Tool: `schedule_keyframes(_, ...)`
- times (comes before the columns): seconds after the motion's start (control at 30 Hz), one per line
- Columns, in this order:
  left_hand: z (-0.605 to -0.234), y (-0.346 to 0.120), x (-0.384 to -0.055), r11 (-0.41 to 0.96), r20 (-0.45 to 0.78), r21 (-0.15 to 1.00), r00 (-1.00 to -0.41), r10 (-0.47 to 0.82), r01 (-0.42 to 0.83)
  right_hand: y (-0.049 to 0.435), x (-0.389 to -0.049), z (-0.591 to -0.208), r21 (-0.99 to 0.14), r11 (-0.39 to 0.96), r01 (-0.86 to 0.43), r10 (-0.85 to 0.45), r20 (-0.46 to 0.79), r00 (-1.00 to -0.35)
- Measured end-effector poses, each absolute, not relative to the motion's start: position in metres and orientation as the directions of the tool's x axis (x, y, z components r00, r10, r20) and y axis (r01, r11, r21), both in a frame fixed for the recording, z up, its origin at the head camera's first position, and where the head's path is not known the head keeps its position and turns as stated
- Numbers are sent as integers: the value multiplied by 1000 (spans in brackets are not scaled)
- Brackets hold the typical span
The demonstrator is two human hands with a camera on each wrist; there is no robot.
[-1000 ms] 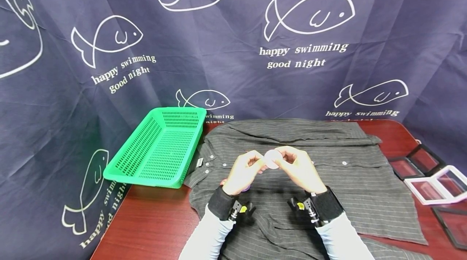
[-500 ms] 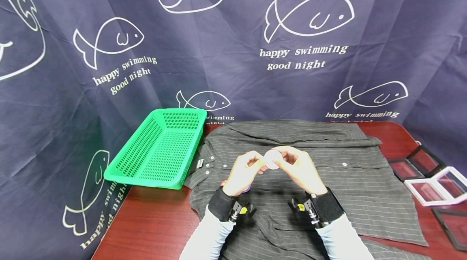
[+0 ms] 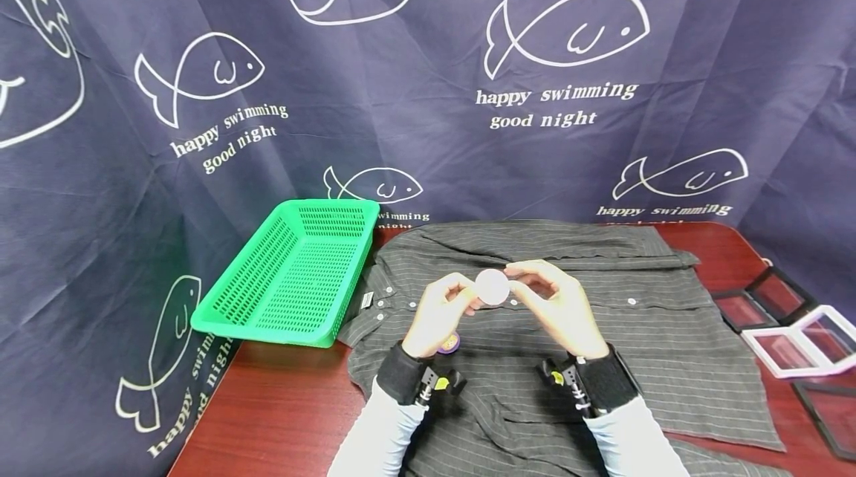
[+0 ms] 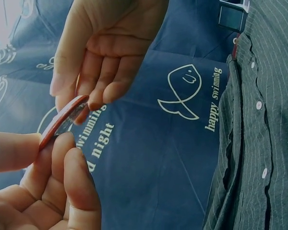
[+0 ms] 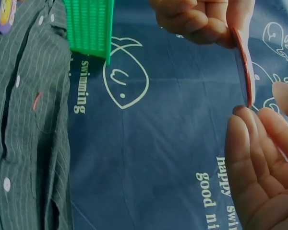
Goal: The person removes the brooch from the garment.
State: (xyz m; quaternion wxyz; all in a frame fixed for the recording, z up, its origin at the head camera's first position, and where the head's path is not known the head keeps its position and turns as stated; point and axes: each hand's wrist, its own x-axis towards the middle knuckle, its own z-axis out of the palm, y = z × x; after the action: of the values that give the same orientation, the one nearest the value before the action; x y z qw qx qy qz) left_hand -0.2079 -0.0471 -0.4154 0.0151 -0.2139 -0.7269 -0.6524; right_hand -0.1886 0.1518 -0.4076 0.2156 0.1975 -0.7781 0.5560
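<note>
A round badge (image 3: 492, 287) is held up over the striped dark shirt (image 3: 669, 358). Its pale side faces the head camera, and the left wrist view shows a red rim and a shiny back. My left hand (image 3: 436, 313) pinches its edge between thumb and fingers. At the opposite edge is my right hand (image 3: 560, 310). In the right wrist view the fingertips (image 5: 245, 115) of that hand are at the badge's rim, with its thumb apart. A purple-rimmed badge (image 3: 449, 344) with a yellow picture lies on the shirt beside my left wrist.
A green plastic basket (image 3: 261, 336) stands on the left of the red-brown table (image 3: 281, 410). On the right lie a black hinged frame (image 3: 747, 291), a white hinged frame (image 3: 805, 347) and another dark frame (image 3: 812, 410). A printed blue curtain (image 3: 428, 91) hangs behind.
The badge has shifted slightly left and up with my left hand. My right hand has drawn back to the right, loosening from the badge. More of the purple-rimmed badge shows.
</note>
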Motion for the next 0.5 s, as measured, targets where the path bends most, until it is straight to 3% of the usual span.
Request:
schedule_keyframes(0.2,-413,-49,-209,45,283,952,-924,256,304,151,-190,-407,-671,360,-648,-78,671,-737)
schedule_keyframes(0.5,-413,-51,-209,5,279,958,-932,230,288,146,-192,-409,-525,469,-710,-157,742,-652)
